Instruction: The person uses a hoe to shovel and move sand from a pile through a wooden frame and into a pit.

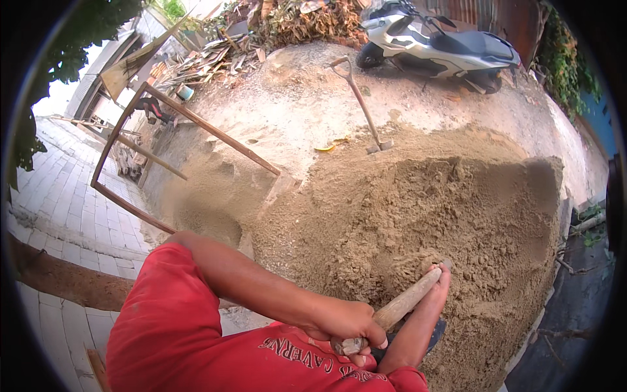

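A wooden-shafted shovel [406, 302] slants across the front of my body toward a large heap of damp brown sand [385, 209]. My left hand [353, 325] is wrapped round the grip at its near end. Farther down the shaft, my right hand [441, 279] closes round it from the right, next to the sand. Loose sand lies by the shaft's far end, and the blade cannot be made out clearly.
A tilted wooden frame [222, 136] stands at left, with blurred sand [209, 196] beside it. Another shovel [359, 104] stands upright behind the heap. Beyond are a parked scooter [437, 49], scrap wood [212, 62] and a blue-white bucket [185, 93]. Paving [72, 189] lies left.
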{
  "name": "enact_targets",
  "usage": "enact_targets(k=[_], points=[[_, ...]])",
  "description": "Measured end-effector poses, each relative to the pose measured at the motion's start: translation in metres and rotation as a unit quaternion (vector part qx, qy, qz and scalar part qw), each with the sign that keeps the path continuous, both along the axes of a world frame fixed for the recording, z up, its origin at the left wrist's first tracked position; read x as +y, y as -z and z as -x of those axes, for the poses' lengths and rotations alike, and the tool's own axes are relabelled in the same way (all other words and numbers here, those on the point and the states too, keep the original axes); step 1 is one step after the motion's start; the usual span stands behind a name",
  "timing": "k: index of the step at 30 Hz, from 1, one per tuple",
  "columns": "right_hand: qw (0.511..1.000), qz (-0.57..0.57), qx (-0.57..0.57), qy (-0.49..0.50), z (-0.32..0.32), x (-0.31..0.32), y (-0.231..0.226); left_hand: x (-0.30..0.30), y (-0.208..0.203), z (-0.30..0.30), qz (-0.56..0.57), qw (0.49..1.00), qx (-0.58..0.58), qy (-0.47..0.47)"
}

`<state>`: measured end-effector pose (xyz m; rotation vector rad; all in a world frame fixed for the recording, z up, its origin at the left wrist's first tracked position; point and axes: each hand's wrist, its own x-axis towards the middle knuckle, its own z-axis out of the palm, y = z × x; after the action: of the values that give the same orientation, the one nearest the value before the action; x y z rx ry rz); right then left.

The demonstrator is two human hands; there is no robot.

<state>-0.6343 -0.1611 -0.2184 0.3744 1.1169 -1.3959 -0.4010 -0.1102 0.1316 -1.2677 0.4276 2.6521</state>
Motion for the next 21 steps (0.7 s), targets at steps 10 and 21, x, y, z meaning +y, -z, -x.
enact_targets(k=[10, 21], points=[[0.949, -0.002, 0.315, 0.005, -0.229, -0.060, -0.268, 0.060, 0.021, -0.406, 0.293, 0.950, 0.103, -0.002], [0.828, 0.307, -0.212, -0.419, -0.808, 0.011, -0.461, 0.391, -0.166, -0.605, 0.557, 0.141, -0.807, -0.138]])
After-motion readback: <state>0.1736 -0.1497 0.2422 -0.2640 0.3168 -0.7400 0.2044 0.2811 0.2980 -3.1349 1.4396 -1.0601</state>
